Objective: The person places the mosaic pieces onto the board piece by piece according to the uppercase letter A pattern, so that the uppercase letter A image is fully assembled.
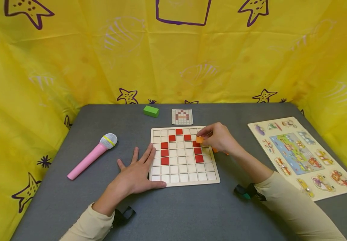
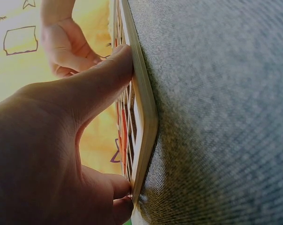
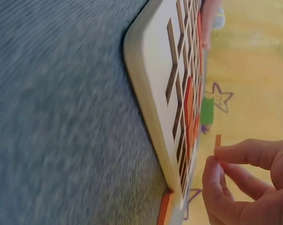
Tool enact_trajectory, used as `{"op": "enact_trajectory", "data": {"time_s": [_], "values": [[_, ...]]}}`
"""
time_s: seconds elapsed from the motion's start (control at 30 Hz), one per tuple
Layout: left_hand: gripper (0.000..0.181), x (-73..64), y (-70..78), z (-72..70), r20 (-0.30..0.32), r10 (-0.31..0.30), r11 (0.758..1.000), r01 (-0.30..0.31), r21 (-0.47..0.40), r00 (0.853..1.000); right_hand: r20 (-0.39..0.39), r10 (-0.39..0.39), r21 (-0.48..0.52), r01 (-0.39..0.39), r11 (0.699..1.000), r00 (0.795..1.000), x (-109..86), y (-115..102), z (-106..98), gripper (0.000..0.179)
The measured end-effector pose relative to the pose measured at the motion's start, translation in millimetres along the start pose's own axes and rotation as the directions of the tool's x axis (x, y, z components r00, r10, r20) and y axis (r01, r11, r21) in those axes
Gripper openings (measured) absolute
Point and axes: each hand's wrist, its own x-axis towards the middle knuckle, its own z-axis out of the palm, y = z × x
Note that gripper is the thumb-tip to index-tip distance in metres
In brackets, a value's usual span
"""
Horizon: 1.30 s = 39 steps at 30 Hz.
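A pale wooden grid board (image 1: 173, 169) lies flat on the grey table, with several red square tiles (image 1: 164, 153) set in its cells in an arch shape. My left hand (image 1: 137, 174) rests at the board's left edge, fingers spread; in the left wrist view its thumb lies on the front rim. Over the upper right of the board, my right hand (image 1: 218, 136) pinches an orange square tile (image 1: 199, 139) between thumb and fingertips. The right wrist view shows this tile edge-on, above the board. More orange tiles (image 1: 215, 150) lie by the board's right edge, partly hidden under the right hand.
Behind the board are a small pattern card (image 1: 182, 116) and a green block (image 1: 151, 111). A pink toy microphone (image 1: 92, 156) lies to the left. On the right sits a wooden picture puzzle (image 1: 304, 160), close to the right forearm. Yellow patterned cloth (image 1: 161, 67) encloses the table.
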Motion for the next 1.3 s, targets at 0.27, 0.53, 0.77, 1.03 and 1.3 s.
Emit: {"op": "enact_trajectory", "data": {"time_s": [0.27,0.53,0.77,1.03,1.3], "values": [[0.128,0.5,-0.3,0.5,0.004,-0.002,1.0,0.002,0.001,1.0,0.026,-0.015,0.036,0.014,0.999,1.0,1.4,-9.4,12.1,0.026],[0.128,-0.1,0.0,0.7,-0.005,0.002,1.0,-0.002,0.006,1.0,0.065,-0.041,0.07,0.036,0.997,0.997,1.3,-19.7,24.3,0.027],[0.127,0.2,-0.9,2.0,-0.011,0.001,1.0,-0.001,0.019,1.0,0.103,-0.056,0.114,0.044,0.992,0.993,1.5,-27.1,37.5,0.034],[0.127,0.1,-1.1,2.3,-0.018,0.004,1.0,-0.003,0.02,1.0,0.156,-0.088,0.08,0.077,0.994,0.984,3.7,-38.9,51.9,0.031],[0.127,-0.7,-0.9,1.9,-0.023,0.006,1.0,-0.006,0.012,1.0,0.179,-0.119,0.043,0.113,0.993,0.977,8.8,-45.0,61.3,0.03]]}}
